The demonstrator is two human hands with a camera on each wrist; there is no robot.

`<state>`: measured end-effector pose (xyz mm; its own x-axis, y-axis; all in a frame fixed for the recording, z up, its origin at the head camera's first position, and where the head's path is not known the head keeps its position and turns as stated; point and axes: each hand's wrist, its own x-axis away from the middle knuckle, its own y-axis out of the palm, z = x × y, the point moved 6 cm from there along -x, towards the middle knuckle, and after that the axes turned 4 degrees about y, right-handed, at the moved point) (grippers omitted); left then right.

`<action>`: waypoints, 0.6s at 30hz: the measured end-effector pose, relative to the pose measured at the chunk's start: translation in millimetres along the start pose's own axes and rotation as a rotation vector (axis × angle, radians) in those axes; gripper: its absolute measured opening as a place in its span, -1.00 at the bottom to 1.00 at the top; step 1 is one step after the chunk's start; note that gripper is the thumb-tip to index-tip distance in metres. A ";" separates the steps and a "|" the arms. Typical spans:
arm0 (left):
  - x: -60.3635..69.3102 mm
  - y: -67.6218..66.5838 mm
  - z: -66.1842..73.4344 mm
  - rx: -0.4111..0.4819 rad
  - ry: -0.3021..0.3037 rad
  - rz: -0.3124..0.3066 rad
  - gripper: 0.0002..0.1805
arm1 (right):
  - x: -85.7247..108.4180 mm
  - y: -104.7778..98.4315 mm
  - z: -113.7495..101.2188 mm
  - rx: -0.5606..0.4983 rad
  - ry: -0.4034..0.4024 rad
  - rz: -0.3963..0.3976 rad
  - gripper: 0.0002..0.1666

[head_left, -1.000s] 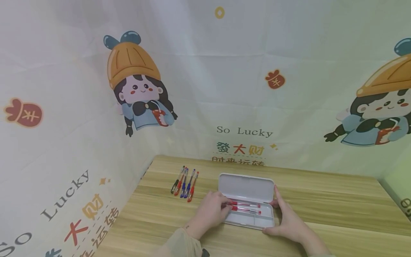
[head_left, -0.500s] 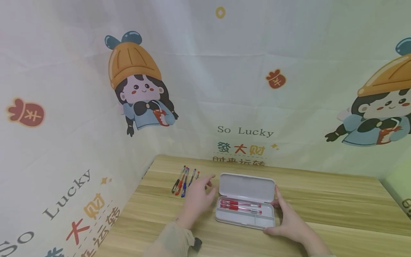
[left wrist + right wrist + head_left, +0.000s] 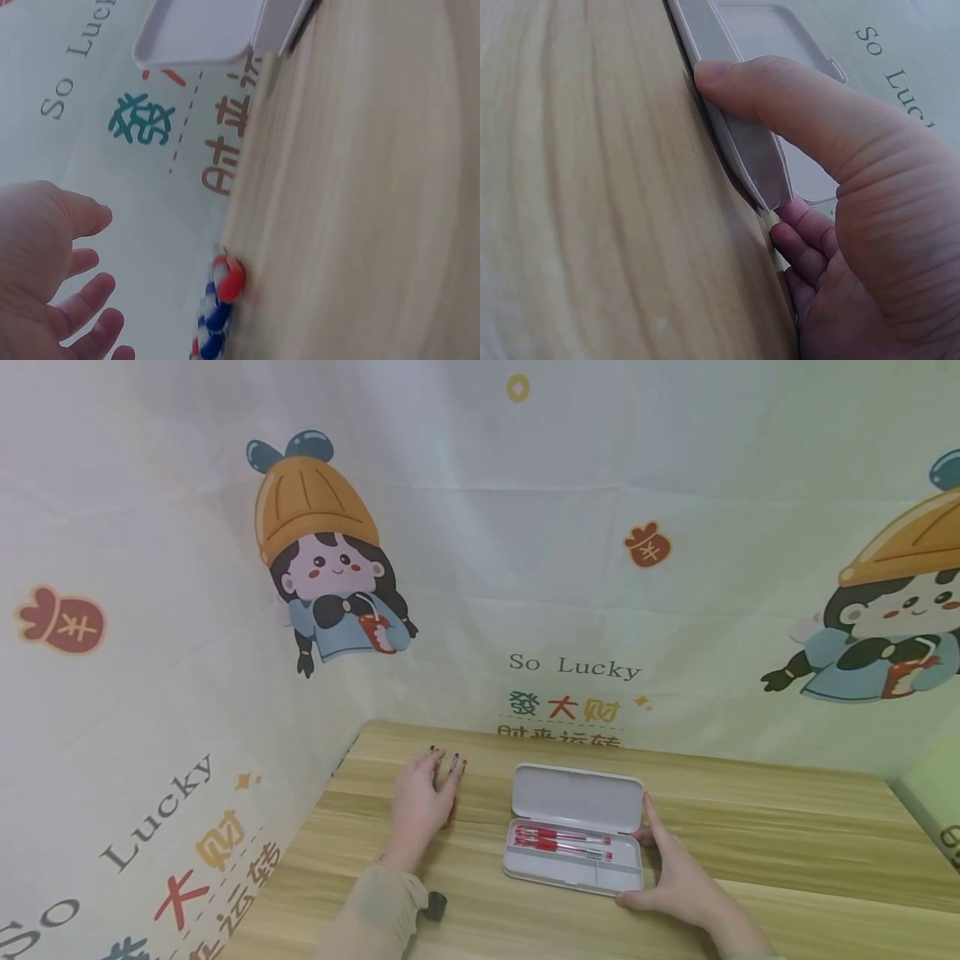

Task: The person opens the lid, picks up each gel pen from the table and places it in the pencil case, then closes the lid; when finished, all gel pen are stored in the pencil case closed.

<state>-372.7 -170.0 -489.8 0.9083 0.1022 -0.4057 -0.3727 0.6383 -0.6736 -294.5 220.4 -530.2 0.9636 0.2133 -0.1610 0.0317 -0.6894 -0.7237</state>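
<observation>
My left hand [image 3: 422, 806] is over the group of pens [image 3: 464, 767] at the table's left, covering most of them. In the left wrist view, that hand [image 3: 52, 274] has its fingers spread, beside the red and blue pen ends [image 3: 217, 311], holding nothing visible. The grey pencil case [image 3: 551, 875] lies with its lid raised, and red pens [image 3: 555, 842] rest in its rear compartment. My right hand [image 3: 678, 881] grips the case's right end. In the right wrist view, the thumb of this hand [image 3: 862, 165] presses the case wall [image 3: 761, 161], fingers at its far corner.
The wooden table [image 3: 772, 835] meets a printed cloth backdrop [image 3: 465, 552] behind and at the left. A small black object [image 3: 435, 906] sits at the left sleeve's cuff [image 3: 390, 893].
My left hand has moved left from the case to the pens, leaving the red pens lying in the compartment. The right hand stays on the case.
</observation>
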 end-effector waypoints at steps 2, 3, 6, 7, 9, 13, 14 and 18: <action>-0.8 -0.7 -6.8 -0.009 -0.027 0.002 -0.43 | 0.6 -0.6 -1.0 0.003 -0.005 0.006 0.93; -0.9 -1.2 -9.7 -0.019 -0.035 0.004 -0.43 | 0.7 -0.7 -1.4 0.003 -0.008 0.008 0.93; -1.9 -2.5 -17.5 -0.047 -0.034 0.020 -0.46 | 0.3 -0.7 -1.7 0.008 -0.006 0.008 0.93; -2.1 -3.0 -20.5 -0.060 -0.036 0.024 -0.47 | 0.1 -0.6 -1.6 0.012 -0.006 0.008 0.93; -2.9 -4.1 -26.6 -0.092 -0.050 0.029 -0.47 | -0.1 -0.2 -1.4 0.018 -0.005 0.006 0.94; -4.3 -5.2 -40.1 -0.143 -0.116 0.003 -0.43 | 0.0 -0.4 -1.9 0.025 0.001 0.005 0.93; -4.4 -5.6 -42.8 -0.155 -0.134 -0.009 -0.42 | 0.1 -0.6 -2.3 0.022 0.002 0.004 0.93; -4.2 -6.9 -50.8 -0.200 -0.190 -0.046 -0.37 | 0.3 -1.4 -3.8 0.008 0.005 0.001 0.94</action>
<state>-383.6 -213.7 -514.8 0.9375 0.2300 -0.2610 -0.3429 0.4842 -0.8050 -293.3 218.8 -526.6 0.9649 0.2093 -0.1586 0.0287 -0.6844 -0.7285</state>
